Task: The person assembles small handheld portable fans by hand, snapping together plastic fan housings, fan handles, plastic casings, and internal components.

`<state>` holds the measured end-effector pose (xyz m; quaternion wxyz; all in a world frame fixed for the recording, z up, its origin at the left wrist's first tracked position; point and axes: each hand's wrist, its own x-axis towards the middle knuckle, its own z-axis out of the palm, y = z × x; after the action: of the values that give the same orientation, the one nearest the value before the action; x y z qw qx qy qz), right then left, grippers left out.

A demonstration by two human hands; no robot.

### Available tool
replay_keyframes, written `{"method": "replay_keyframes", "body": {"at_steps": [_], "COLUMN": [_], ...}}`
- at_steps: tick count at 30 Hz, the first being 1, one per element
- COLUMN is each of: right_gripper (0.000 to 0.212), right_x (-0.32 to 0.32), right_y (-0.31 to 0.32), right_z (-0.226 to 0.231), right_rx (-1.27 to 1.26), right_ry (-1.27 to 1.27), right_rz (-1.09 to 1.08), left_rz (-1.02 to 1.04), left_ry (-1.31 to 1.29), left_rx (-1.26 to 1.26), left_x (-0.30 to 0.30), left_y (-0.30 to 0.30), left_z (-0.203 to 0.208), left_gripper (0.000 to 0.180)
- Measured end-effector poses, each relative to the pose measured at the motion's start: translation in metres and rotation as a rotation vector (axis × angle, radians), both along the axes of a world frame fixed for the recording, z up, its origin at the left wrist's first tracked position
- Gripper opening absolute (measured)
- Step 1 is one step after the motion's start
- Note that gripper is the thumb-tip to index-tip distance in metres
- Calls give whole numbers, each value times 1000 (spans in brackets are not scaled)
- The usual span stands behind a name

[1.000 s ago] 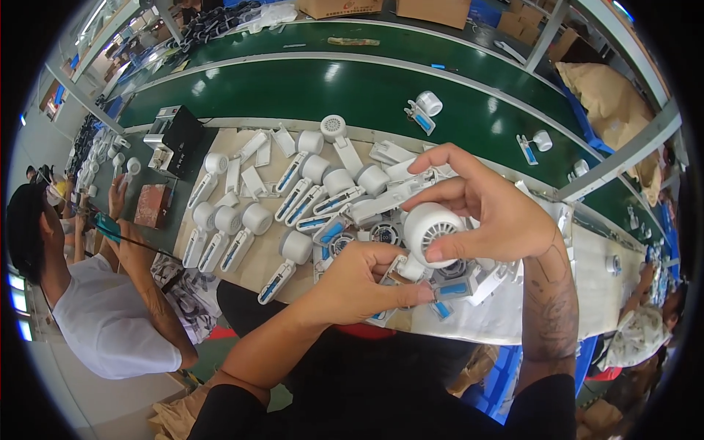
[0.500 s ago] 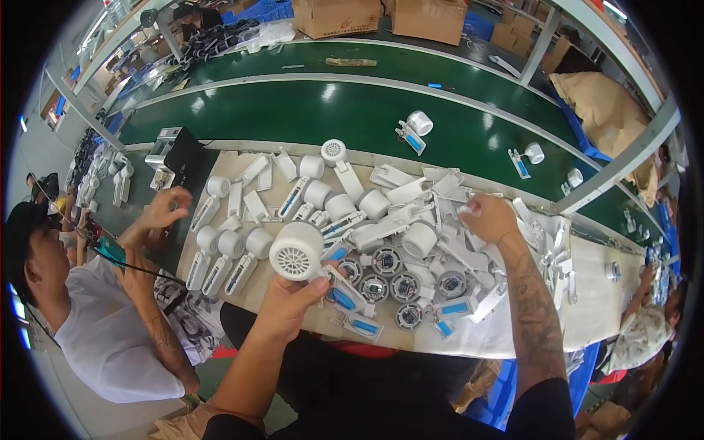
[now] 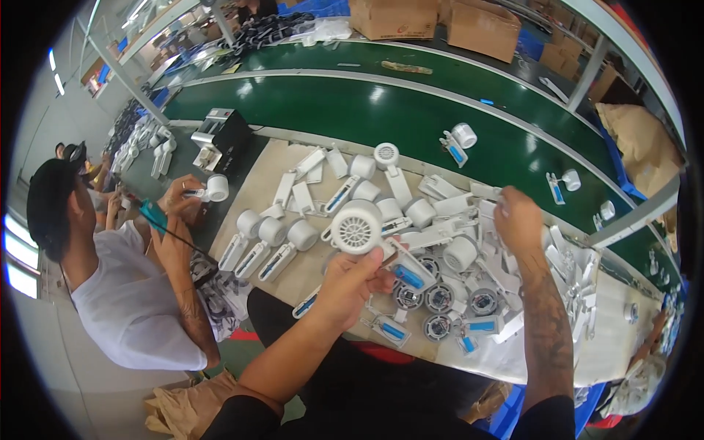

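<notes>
White round-grilled plastic fan (image 3: 357,226) pinched in left hand (image 3: 352,288); right hand (image 3: 519,221) half-curled, off to the fan's right, can't tell if holding anything.

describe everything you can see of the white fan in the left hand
The white fan has a smooth, rounded, plastic-looking head, its circular grille of radial slots turned toward the camera. What appears to be its handle slants down to the right, open-faced, with a blue cylinder exposed. The left grip holds it from below, the thumb at the head's lower edge. It appears raised in front of the white parts on the table; whether its handle touches any is unclear.
</notes>
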<state>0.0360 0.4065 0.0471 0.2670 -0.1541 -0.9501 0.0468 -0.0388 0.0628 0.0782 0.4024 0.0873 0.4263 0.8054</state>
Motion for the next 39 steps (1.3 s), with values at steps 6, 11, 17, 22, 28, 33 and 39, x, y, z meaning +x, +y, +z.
{"method": "replay_keyframes", "body": {"at_steps": [6,11,17,22,28,33,39], "right_gripper": [29,27,32,27,17,10,54], "right_x": [52,71,67,54,27,-56,-206], "right_y": [-108,-166,-179,-181,-195,-157,46], "right_z": [73,48,24,56,22,52,-1], "right_rx": [-1387,-1696,-1614,-1151,-1649,-1138,-327], "right_ry": [376,273,280,-127,112,-343,27], "right_rz": [231,318,222,33,378,480,139], "left_rz": [82,74,60,158,139,454,410], "left_ry": [7,12,235,126,127,496,1149], "left_rx": [100,131,-134,-39,-21,-349,-1219], "left_x": [2,12,18,17,-9,-95,-236], "left_y": [6,24,25,16,-2,-53,-124], "left_z": [-4,-2,-2,7,-5,3,35], "left_gripper": [38,43,40,32,35,19,32]}}
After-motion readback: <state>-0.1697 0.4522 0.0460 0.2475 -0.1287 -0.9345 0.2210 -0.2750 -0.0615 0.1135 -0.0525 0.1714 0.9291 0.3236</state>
